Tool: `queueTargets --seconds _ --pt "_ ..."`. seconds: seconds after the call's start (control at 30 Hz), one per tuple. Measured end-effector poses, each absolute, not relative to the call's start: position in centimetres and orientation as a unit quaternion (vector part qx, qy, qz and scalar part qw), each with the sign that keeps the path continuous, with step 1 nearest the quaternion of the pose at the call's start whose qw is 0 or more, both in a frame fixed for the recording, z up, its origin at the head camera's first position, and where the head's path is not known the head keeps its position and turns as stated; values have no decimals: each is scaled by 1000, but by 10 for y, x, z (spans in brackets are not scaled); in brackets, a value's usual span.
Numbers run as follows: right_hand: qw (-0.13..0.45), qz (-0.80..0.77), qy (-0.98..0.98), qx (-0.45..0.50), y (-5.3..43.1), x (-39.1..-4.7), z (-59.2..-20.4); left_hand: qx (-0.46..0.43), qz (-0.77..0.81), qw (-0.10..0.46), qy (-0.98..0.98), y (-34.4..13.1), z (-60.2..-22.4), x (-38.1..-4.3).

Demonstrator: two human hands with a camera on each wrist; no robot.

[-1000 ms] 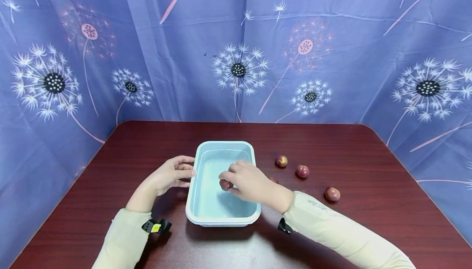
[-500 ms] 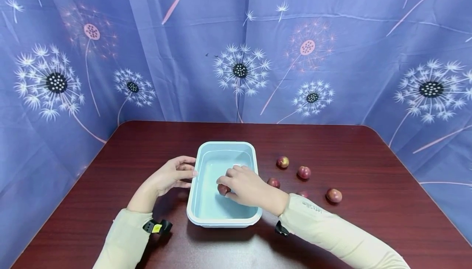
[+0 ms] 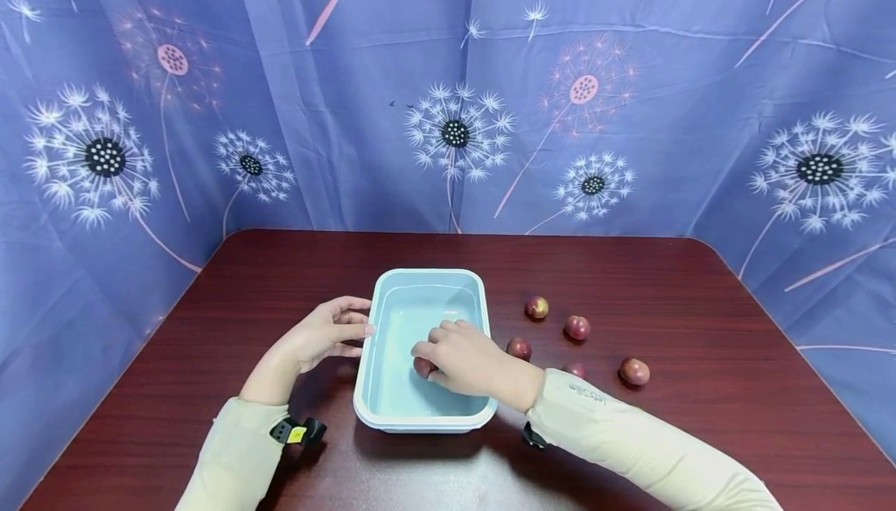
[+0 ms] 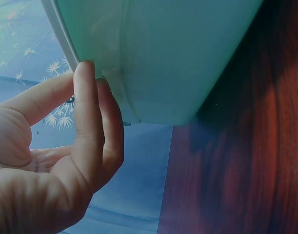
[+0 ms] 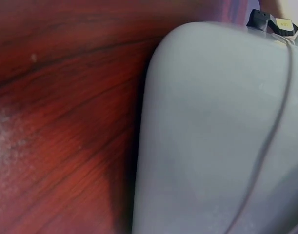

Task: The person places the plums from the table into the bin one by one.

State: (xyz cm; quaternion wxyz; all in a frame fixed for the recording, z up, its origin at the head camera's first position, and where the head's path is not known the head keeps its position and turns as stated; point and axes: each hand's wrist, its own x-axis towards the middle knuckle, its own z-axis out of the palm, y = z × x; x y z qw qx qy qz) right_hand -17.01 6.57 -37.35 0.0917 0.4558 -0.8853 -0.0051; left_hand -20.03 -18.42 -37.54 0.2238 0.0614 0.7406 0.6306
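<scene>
A white-rimmed, pale blue plastic basin [image 3: 424, 421] stands on the glossy dark red wooden table [image 3: 665, 278]. Inside it, right of its centre, the right hand [image 3: 458, 357] pinches a small, round, dark red plum [image 3: 423, 367] between thumb and fingers; whether the fruit touches the basin's floor I cannot tell. At the basin's left side, the left hand [image 3: 318, 337] has its fingers spread and loosely bent, tips touching the rim rather than wrapped round it. Five more round reddish plums [image 3: 577, 328] lie scattered to the basin's right, one partly hidden by the cream sleeve [image 3: 630, 425]. The held plum should prove light, with a smooth skin apt to slip and flesh that may bruise, so thumb and fingertips belong across its widest part, with gentle pressure. The basin looks light and somewhat flexible, easily nudged; its rim would be the best hold.
</scene>
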Motion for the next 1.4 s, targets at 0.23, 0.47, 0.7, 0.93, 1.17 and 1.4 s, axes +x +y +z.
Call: queueTargets --seconds 0.23,0.47,0.7,0.93,1.17,1.4 --pt "74 -25 -885 458 65 -171 -376 78 633 226 736 -186 -374 -200" --pt "51 -53 -888 455 64 -170 -375 89 633 224 735 -188 -374 -200" --pt "54 -51 -893 445 64 -169 -375 65 627 225 743 -184 -375 -200" --pt "74 -33 -890 448 65 -168 -373 67 628 225 742 -183 -373 -199" --pt "90 -16 -890 446 65 -169 -374 65 629 225 741 -183 -372 -199" --pt "102 12 -892 440 66 -170 -376 68 633 225 738 -184 -375 -200"
